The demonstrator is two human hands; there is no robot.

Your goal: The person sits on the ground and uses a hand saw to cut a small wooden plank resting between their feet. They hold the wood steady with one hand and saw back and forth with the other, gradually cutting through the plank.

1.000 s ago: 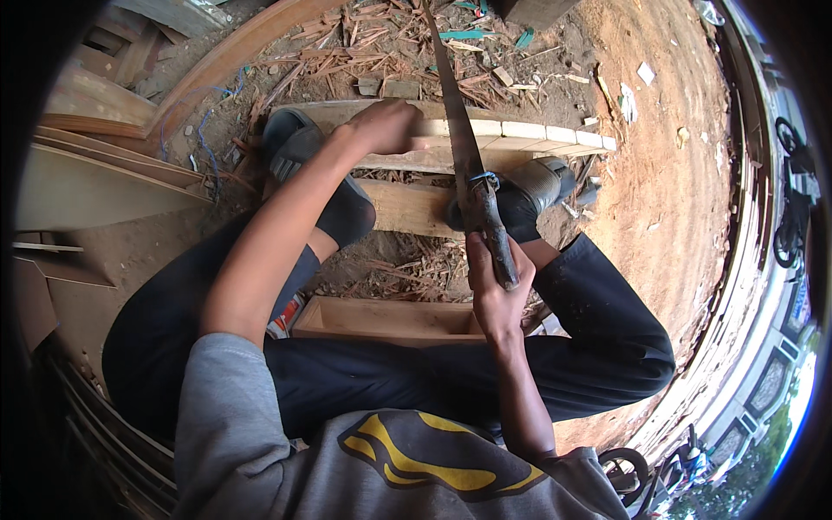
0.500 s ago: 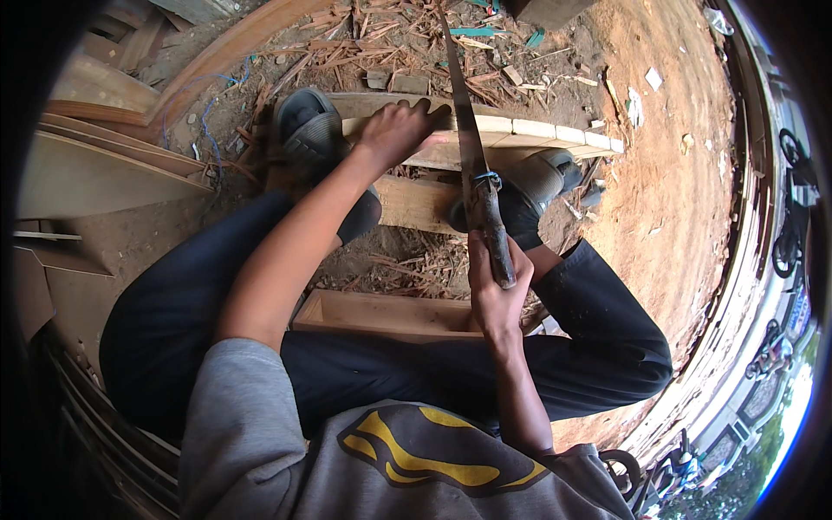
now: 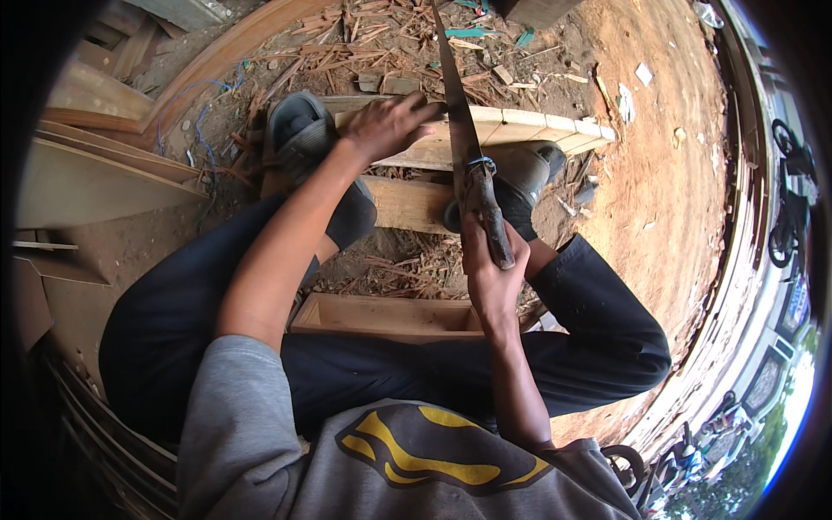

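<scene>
My right hand [image 3: 494, 270] is wrapped round the dark, worn handle of a handsaw [image 3: 459, 104]. Its long blade points away from me and crosses a pale wooden board [image 3: 520, 127] near the middle. Several cross lines or cuts show on the board's right part. Left of the blade, my left hand [image 3: 388, 126] rests over the board, its fingers stretched toward the saw and a gap between thumb and forefinger. My sandalled feet, the left one [image 3: 302, 130] and the right one [image 3: 524, 173], are at the board on either side of the blade. Another timber [image 3: 412, 204] lies nearer me.
A shallow wooden box frame [image 3: 390, 314] lies across under my legs. Wood splinters [image 3: 381, 43] litter the ground beyond the board. Wooden panels [image 3: 104, 186] and a curved wooden piece [image 3: 199, 65] lie at left, with blue string [image 3: 204, 130] nearby. Motorbikes [image 3: 784, 234] show far right.
The saw and my right hand have shifted slightly away from me along the blade's line. My left hand stays left of the blade, its thumb drawn back a little. The whole view has shifted slightly.
</scene>
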